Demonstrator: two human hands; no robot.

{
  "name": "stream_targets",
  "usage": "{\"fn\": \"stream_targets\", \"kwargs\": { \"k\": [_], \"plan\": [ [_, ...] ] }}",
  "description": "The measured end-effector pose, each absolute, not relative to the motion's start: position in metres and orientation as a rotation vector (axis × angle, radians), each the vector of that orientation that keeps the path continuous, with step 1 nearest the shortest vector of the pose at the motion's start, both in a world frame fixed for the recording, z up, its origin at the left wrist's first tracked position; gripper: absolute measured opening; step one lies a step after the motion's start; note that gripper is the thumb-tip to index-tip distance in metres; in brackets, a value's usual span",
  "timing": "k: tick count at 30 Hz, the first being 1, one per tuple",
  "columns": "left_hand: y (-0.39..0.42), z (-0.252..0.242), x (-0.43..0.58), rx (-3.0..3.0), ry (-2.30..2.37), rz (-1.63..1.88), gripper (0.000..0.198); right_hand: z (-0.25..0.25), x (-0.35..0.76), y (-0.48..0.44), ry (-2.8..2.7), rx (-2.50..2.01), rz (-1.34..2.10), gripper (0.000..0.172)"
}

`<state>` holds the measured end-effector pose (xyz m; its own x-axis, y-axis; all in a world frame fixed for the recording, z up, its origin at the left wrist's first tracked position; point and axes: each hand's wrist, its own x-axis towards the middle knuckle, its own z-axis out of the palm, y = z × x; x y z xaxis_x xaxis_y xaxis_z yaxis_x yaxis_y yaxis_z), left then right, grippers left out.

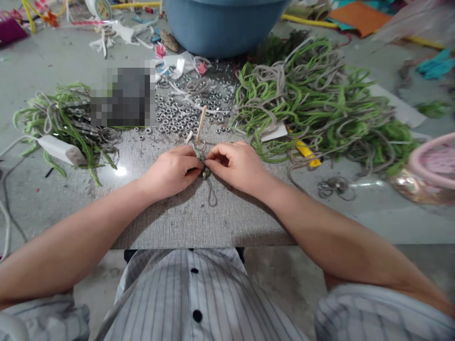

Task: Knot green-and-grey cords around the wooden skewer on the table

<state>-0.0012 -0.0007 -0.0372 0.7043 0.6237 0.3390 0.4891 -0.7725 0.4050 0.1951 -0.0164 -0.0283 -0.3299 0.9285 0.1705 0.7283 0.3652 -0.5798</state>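
Head view, and both hands meet over the near middle of the bench! The left hand comes in with a narrow grip, thumb and fingers pinching a small grey-green cord piece. Opposite it, the right hand has a narrow grip too, fingertips closing on the same piece, the two hands almost touching. The cord piece sits right between them, with a thin grey loop hanging toward the bench's near edge. Exactly how it is knotted, I cannot tell; the fingers cover much of it.

Just beyond the fingertips, a pale stick leans up and away. Behind that, what a spread of small metal rings, strewn over the bench! Over to the right, a big tangle of green and grey cords, with a yellow-handled item at its near edge. To the left, a smaller cord bundle, and against it a white block. At the back, beyond the rings, stands a big blue tub.
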Motion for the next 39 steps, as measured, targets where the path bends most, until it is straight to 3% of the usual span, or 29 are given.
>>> {"fn": "stream_targets", "kwargs": {
  "k": [9, 17, 29, 39],
  "plan": [
    [-0.002, -0.032, -0.002, 2.640, 0.862, 0.538, 0.015, -0.023, 0.202, -0.019, -2.589, -1.044, 0.343, 0.016],
    [-0.002, -0.029, -0.002, 2.573, 0.875, 0.505, 0.020, -0.024, 0.202, -0.020, -2.665, -1.185, 0.230, 0.016],
    [-0.004, -0.025, 0.002, 2.587, 0.936, 0.387, 0.012, -0.025, 0.201, -0.019, -2.598, -1.169, 0.225, 0.013],
    [0.001, -0.032, 0.000, 2.595, 0.951, 0.471, 0.022, -0.023, 0.200, -0.020, -2.623, -1.234, 0.185, 0.012]
  ]
}}
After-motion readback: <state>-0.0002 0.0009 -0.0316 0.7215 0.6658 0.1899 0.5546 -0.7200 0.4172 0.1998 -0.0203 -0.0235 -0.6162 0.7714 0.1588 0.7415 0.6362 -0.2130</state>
